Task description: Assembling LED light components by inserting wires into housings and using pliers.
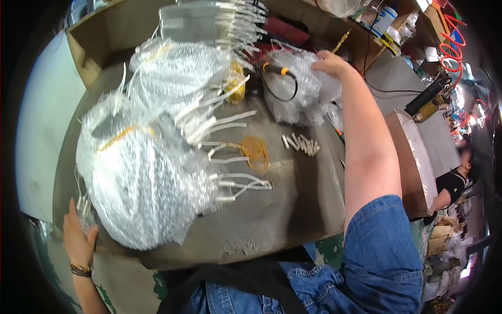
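At the left table edge, my left hand [78, 240] has its fingers stretched out and thumb apart. It touches a small end of bubble wrap with white-sleeved wires [82, 205]. Beside it lies a large bubble-wrapped bundle [151, 183], with an orange rubber band round it and white-tipped leads sticking out to the right. A second wrapped bundle [180, 70] lies behind it. My right hand [332, 64] reaches far forward, its bent fingers closed on a heap of clear bubble wrap [300, 97]. A black-and-orange handled tool [276, 69] with a looped cord rests on that heap.
Loose orange rubber bands [254, 152] and several short white tubes [302, 144] lie mid-table. A yellow roll [236, 83] stands behind. Many white-ended leads [238, 26] hang at the back. A cardboard box [410, 162] is at the right; another person [455, 183] is beyond.
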The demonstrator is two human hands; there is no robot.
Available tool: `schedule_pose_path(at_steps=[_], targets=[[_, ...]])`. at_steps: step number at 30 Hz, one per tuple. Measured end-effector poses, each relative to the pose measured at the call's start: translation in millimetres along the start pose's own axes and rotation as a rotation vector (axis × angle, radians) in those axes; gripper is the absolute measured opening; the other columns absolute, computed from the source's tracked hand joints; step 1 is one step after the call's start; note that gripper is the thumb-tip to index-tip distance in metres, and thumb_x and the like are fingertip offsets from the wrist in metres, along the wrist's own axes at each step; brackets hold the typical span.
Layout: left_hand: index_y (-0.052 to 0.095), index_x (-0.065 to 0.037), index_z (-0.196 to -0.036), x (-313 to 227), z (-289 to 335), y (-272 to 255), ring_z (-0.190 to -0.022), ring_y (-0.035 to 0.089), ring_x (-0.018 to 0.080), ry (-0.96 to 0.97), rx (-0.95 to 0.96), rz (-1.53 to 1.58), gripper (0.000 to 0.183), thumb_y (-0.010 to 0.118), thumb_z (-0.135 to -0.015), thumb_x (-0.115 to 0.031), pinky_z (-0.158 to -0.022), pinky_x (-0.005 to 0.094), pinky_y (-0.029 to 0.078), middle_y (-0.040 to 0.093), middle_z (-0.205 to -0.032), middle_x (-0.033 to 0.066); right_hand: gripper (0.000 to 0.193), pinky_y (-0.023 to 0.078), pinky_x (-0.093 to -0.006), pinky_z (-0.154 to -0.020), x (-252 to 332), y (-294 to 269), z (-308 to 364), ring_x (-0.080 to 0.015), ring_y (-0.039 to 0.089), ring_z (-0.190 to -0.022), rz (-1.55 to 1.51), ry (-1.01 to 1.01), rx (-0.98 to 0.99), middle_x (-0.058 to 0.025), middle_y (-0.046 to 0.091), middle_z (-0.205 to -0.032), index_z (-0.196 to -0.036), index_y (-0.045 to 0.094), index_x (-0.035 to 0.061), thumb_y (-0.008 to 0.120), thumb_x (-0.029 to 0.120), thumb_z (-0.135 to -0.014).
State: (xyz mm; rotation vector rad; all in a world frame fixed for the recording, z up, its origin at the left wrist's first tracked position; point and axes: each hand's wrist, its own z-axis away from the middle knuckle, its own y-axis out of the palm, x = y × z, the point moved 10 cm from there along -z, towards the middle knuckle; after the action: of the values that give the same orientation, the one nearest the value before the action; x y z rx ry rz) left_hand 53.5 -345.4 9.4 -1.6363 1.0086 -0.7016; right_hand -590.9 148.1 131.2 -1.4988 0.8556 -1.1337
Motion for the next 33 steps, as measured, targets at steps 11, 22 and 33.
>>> schedule_pose_path(at_steps=[11, 22, 33], targets=[[0.029, -0.004, -0.156, -5, -7, -3, -0.108, 0.052, 0.0462, 0.03, 0.03, 0.052, 0.088, 0.07, -0.084, -0.031, -0.096, 0.0482, 0.043, 0.054, -0.117, 0.0246, 0.097, 0.047, -0.0364, -0.105, 6, -7, 1, -0.032, 0.058, -0.127, -0.008, -0.076, -0.093, -0.0209, 0.059, -0.139, -0.148, 0.045, 0.0033, 0.081, 0.034, -0.064], [0.027, -0.007, -0.157, 2, -4, 2, -0.112, 0.05, 0.0464, -0.05, 0.072, 0.032, 0.095, 0.077, -0.076, -0.018, -0.099, 0.0481, 0.043, 0.052, -0.121, 0.024, 0.087, 0.047, -0.0377, -0.105, 27, 5, -11, -0.0307, 0.059, -0.126, 0.061, -0.099, 0.083, -0.0169, 0.061, -0.137, -0.145, 0.049, 0.0081, 0.079, 0.03, -0.066], [0.028, -0.006, -0.156, 31, -11, 9, -0.112, 0.052, 0.045, -0.145, 0.114, 0.095, 0.094, 0.076, -0.076, -0.013, -0.099, 0.0464, 0.043, 0.052, -0.122, 0.0245, 0.098, 0.048, -0.0351, -0.103, 4, 5, -21, -0.0305, 0.061, -0.123, -0.092, -0.076, -0.036, -0.0173, 0.063, -0.132, -0.147, 0.046, 0.0021, 0.084, 0.022, -0.059]])
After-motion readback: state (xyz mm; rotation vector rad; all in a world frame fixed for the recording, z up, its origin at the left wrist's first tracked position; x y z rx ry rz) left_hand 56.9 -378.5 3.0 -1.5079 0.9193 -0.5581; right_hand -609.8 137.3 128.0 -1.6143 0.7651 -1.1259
